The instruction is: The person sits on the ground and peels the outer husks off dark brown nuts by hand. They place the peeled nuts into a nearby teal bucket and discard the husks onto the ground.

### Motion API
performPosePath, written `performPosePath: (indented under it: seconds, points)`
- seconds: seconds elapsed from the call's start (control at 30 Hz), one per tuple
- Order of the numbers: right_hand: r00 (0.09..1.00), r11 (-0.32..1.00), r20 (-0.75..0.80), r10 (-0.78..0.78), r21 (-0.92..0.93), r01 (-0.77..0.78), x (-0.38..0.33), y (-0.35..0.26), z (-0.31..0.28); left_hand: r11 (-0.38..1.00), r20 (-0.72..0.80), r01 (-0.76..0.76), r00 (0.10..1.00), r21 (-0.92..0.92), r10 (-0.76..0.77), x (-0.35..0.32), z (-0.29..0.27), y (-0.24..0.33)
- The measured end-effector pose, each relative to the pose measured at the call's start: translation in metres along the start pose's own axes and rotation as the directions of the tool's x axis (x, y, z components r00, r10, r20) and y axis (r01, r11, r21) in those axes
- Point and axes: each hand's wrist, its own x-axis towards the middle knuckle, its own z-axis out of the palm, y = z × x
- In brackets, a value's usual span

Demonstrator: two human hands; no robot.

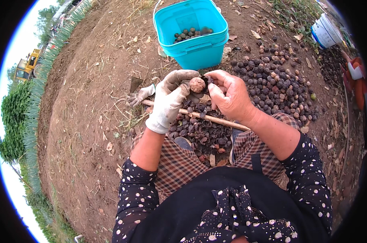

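Observation:
My left hand [169, 97], in a dirty white work glove, is closed around a walnut [197, 85] whose pale brown shell shows. Bare and pinched, my right hand [234, 96] meets it from the other side, with a scrap of dark husk [209, 80] at its fingertips. Both hands are above a heap of black husk pieces [205, 137] lying between my feet. Across that heap runs a wooden stick [220, 120]. A second glove [143, 94], whitish with grey fingers, lies on the ground left of my gloved hand.
A turquoise bucket [201, 52] with some walnuts [191, 34] inside stands just beyond my hands. Right of it spreads a large pile of dark-husked walnuts [278, 83]. A white bucket [326, 31] leans at the far right. Leafy plants [35, 109] border the dirt ground leftward.

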Motion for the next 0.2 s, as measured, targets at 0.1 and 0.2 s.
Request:
performPosePath:
  seconds: [0.1, 0.2]
  points:
    - [0.999, 0.991, -0.036, -0.010, -0.130, 0.005, 0.0006, -0.0016, -0.0032, 0.998, 0.041, 0.046, 0.998, -0.052, -0.044, 0.0051, -0.0040, -0.0057]
    - [0.976, 0.929, 0.075, -0.205, -0.299, 0.218, 0.0006, -0.0105, -0.0084, 0.993, 0.046, 0.113, 0.993, -0.016, -0.112, 0.0047, -0.0014, -0.0010]
